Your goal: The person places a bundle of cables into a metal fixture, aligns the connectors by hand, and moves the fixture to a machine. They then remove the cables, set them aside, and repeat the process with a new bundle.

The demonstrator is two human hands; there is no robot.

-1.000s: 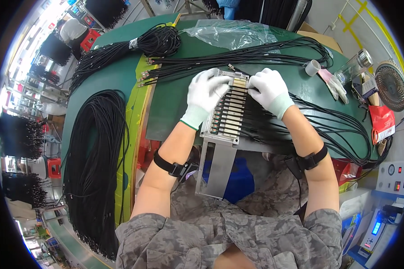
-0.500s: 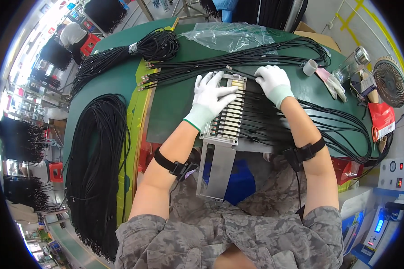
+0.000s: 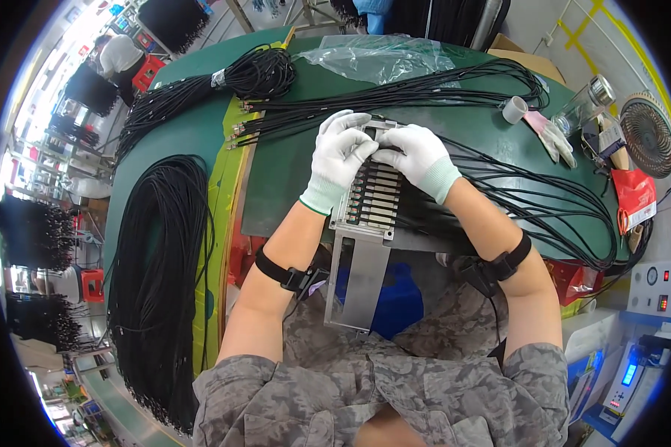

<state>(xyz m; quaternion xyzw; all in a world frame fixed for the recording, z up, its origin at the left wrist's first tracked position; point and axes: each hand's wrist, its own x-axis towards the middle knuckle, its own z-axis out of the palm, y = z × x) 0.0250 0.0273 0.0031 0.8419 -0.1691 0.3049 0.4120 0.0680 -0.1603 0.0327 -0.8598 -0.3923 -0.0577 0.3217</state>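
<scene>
Both my hands wear white gloves and meet over the upper end of a metal slotted fixture [image 3: 376,206]. My left hand [image 3: 337,155] has its fingers bent into a pinch at the fixture's top slots; what lies between the tips is hidden. Facing it, my right hand [image 3: 419,156] is closed with its fingertips on a black cable, most of which the glove covers. Connector ends of several cables sit side by side in the slots. Their black cables [image 3: 529,200] trail right across the table. Below the fixture extends a flat metal bracket [image 3: 367,279].
Bundled black cables lie on the green table [image 3: 291,175]: a tied bundle [image 3: 257,74], a long loop [image 3: 164,246] and a bundle [image 3: 395,98] behind my hands. Clear plastic bags [image 3: 384,59] lie at the back. A glass jar [image 3: 585,104] and fan [image 3: 647,134] stand right.
My right hand has moved left with the cable to the fixture's top. My left hand's spread fingers have curled into a pinch there.
</scene>
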